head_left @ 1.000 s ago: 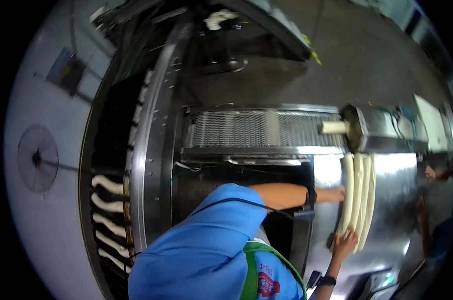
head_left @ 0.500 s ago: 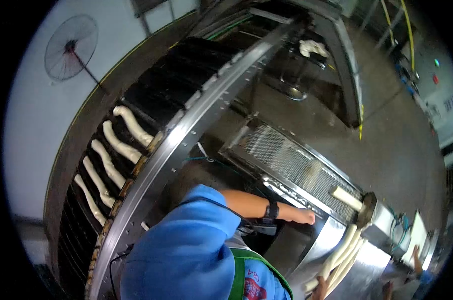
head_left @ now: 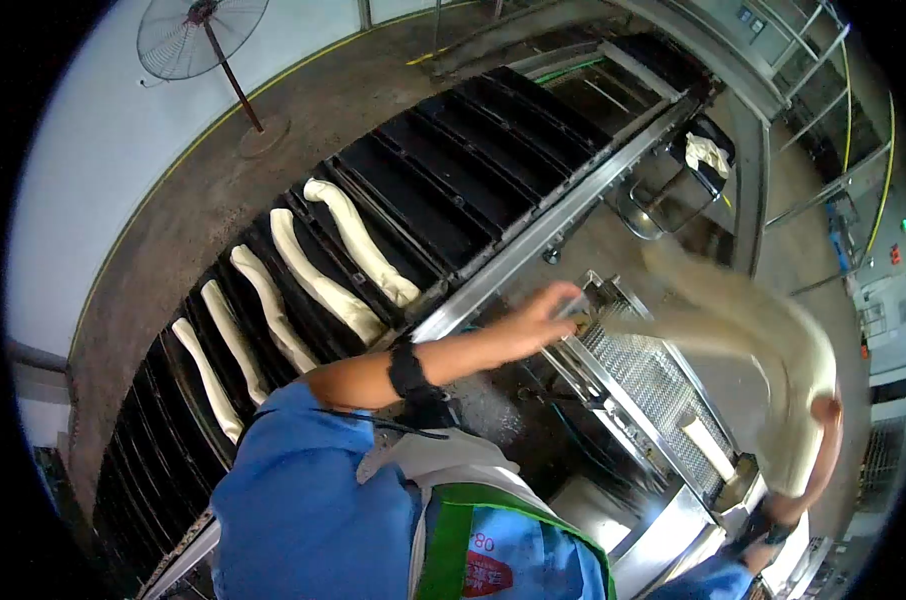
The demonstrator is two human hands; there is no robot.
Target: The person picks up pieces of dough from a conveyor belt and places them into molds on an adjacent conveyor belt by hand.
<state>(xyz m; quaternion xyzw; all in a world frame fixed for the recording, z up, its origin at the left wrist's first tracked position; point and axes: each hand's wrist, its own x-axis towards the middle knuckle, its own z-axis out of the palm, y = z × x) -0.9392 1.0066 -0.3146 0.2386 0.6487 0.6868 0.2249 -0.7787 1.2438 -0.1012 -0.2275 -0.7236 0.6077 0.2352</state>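
The right grip (head_left: 826, 418) holds blurred dough (head_left: 805, 365), the left grip (head_left: 541, 322) spread near mesh (head_left: 641, 368).

A round, wire-caged pedestal fan (head_left: 225, 60) stood near eleven o'clock, before a smooth pale wall (head_left: 83, 190) at ten. A black-topped metal stool (head_left: 711, 122) stood at two o'clock, grey tubular metal railings (head_left: 823, 191) farther out.
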